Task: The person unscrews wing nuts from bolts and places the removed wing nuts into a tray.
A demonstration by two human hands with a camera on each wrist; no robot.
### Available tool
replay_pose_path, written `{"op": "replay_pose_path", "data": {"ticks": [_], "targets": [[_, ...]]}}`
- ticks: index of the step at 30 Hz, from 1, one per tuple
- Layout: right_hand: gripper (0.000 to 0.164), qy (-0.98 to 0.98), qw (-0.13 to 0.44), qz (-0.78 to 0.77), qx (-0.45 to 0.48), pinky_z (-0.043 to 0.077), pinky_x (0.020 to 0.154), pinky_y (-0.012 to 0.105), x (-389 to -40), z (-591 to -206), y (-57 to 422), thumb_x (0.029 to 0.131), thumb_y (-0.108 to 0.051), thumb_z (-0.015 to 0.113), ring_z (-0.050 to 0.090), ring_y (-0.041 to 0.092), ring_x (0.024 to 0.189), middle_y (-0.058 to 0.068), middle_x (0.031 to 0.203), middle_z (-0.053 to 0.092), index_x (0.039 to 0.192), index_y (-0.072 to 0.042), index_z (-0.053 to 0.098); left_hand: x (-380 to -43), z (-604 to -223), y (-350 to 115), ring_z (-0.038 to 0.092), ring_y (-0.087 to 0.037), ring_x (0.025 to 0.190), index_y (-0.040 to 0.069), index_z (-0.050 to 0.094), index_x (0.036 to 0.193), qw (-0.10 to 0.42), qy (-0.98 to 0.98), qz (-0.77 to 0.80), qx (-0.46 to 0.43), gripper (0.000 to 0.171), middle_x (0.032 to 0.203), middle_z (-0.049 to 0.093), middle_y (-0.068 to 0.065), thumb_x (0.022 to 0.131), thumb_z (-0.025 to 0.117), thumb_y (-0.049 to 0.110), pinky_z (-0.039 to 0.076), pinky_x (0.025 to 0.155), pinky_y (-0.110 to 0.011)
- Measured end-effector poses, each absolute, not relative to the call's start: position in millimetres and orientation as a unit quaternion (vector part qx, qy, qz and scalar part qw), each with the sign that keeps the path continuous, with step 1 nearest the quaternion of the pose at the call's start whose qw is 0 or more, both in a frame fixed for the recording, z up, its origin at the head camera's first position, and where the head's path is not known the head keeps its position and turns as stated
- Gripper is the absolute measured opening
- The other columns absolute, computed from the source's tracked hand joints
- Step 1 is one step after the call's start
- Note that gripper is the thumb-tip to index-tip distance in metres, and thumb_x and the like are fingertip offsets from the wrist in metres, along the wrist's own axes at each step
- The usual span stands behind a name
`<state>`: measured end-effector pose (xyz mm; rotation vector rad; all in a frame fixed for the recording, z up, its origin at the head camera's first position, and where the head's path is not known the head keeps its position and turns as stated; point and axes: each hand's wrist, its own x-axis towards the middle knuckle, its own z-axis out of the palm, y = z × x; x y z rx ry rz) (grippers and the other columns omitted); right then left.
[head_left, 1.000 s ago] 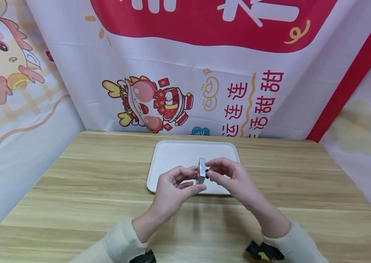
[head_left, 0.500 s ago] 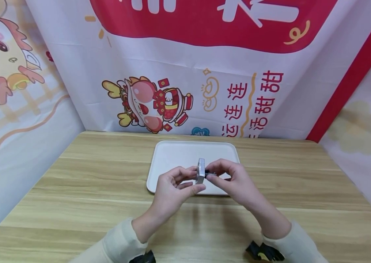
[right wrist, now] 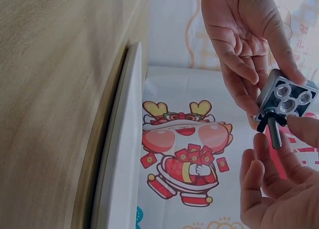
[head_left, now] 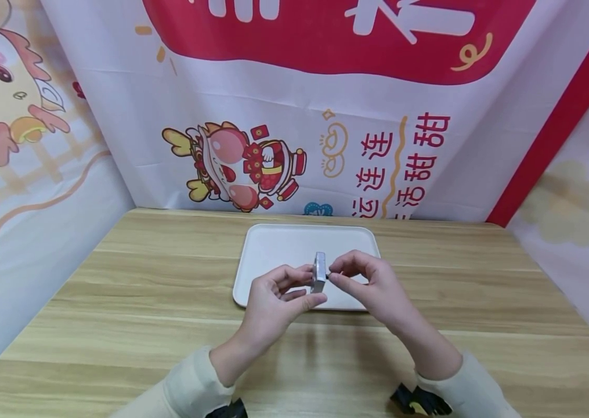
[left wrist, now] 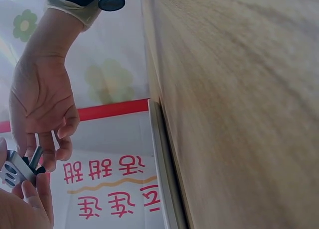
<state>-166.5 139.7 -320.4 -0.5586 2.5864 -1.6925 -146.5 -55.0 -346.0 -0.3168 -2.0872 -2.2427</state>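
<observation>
My left hand (head_left: 278, 296) holds a square silver metal block (head_left: 319, 271) upright by its edges above a white tray. Several round holes show in the face of the block (right wrist: 288, 100) in the right wrist view. A threaded bolt (right wrist: 274, 133) sticks out from that face, near one corner. Around the bolt's base, by the block, sits a black wing nut (right wrist: 261, 122). My right hand (head_left: 372, 281) pinches at the wing nut with thumb and fingertips. In the head view these fingers hide most of the bolt and nut.
The white tray (head_left: 278, 238) lies on the wooden table (head_left: 169, 302), under and behind the hands. A printed cloth (head_left: 273, 87) hangs along the table's back edge, and more cloth hangs at both sides. Dark straps (head_left: 419, 399) show at the sleeves.
My right fingertips have shifted slightly at the wing nut. The bolt showed between them half a second ago and is now mostly covered. My left hand and the block stay nearly still.
</observation>
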Motion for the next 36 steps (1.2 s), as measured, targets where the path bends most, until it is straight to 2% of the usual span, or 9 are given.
{"op": "replay_pose_path", "data": {"ticks": [7, 12, 19, 23, 30, 33, 36], "targets": [[0.025, 0.833, 0.055, -0.523, -0.172, 0.048, 0.076, 0.030, -167.2, -318.8, 140.1, 0.094, -0.014, 0.069, 0.058, 0.022, 0.099, 0.009, 0.109, 0.070, 0.117, -0.007, 0.068, -146.5, -346.2, -55.1, 0.068, -0.019, 0.113, -0.002, 0.067, 0.100, 0.031, -0.675, -0.731, -0.100, 0.033, 0.124, 0.071, -0.010, 0.073, 0.086, 0.000, 0.058, 0.093, -0.039], [0.023, 0.830, 0.049, -0.524, -0.186, 0.049, 0.077, 0.030, -166.8, -319.4, 140.5, 0.095, -0.014, 0.068, 0.059, 0.022, 0.097, 0.010, 0.107, 0.070, 0.116, -0.006, 0.068, -146.2, -345.4, -54.5, 0.068, -0.018, 0.113, -0.002, 0.067, 0.101, 0.030, -0.674, -0.731, -0.099, 0.034, 0.124, 0.071, -0.010, 0.073, 0.086, 0.001, 0.058, 0.094, -0.041], [0.025, 0.813, 0.059, -0.555, -0.165, 0.051, 0.077, 0.030, -166.5, -319.3, 141.5, 0.102, -0.023, 0.058, 0.059, 0.021, 0.096, 0.011, 0.111, 0.068, 0.120, -0.007, 0.065, -145.5, -344.6, -54.0, 0.068, -0.018, 0.112, -0.001, 0.068, 0.100, 0.030, -0.677, -0.729, -0.098, 0.033, 0.123, 0.071, -0.009, 0.073, 0.086, 0.001, 0.060, 0.090, -0.030], [0.028, 0.801, 0.063, -0.574, -0.155, 0.052, 0.082, 0.033, -166.0, -318.4, 142.8, 0.104, -0.025, 0.054, 0.062, 0.020, 0.099, 0.013, 0.113, 0.067, 0.119, -0.003, 0.063, -145.8, -344.9, -54.0, 0.068, -0.018, 0.113, -0.001, 0.068, 0.100, 0.033, -0.679, -0.727, -0.099, 0.033, 0.123, 0.071, -0.009, 0.073, 0.086, 0.002, 0.060, 0.090, -0.031], [0.024, 0.792, 0.056, -0.590, -0.149, 0.052, 0.082, 0.034, -166.5, -318.7, 141.7, 0.101, -0.022, 0.058, 0.059, 0.026, 0.098, 0.006, 0.101, 0.068, 0.108, 0.000, 0.065, -146.3, -346.5, -54.2, 0.068, -0.018, 0.113, -0.001, 0.068, 0.100, 0.031, -0.680, -0.726, -0.099, 0.033, 0.123, 0.071, -0.008, 0.073, 0.087, 0.003, 0.060, 0.091, -0.034], [0.021, 0.792, 0.055, -0.590, -0.148, 0.052, 0.079, 0.033, -167.0, -319.3, 141.0, 0.100, -0.019, 0.061, 0.058, 0.024, 0.096, 0.004, 0.099, 0.066, 0.106, 0.001, 0.064, -146.3, -346.8, -54.1, 0.068, -0.018, 0.112, 0.000, 0.068, 0.100, 0.030, -0.680, -0.726, -0.100, 0.033, 0.123, 0.071, -0.008, 0.073, 0.087, 0.004, 0.059, 0.092, -0.037], [0.020, 0.795, 0.054, -0.587, -0.145, 0.052, 0.076, 0.031, -167.5, -319.2, 140.8, 0.098, -0.018, 0.064, 0.057, 0.020, 0.093, 0.005, 0.099, 0.064, 0.108, 0.000, 0.063, -146.3, -346.8, -54.3, 0.068, -0.018, 0.112, 0.000, 0.068, 0.100, 0.030, -0.681, -0.725, -0.100, 0.032, 0.123, 0.071, -0.008, 0.074, 0.087, 0.004, 0.060, 0.091, -0.035]]}}
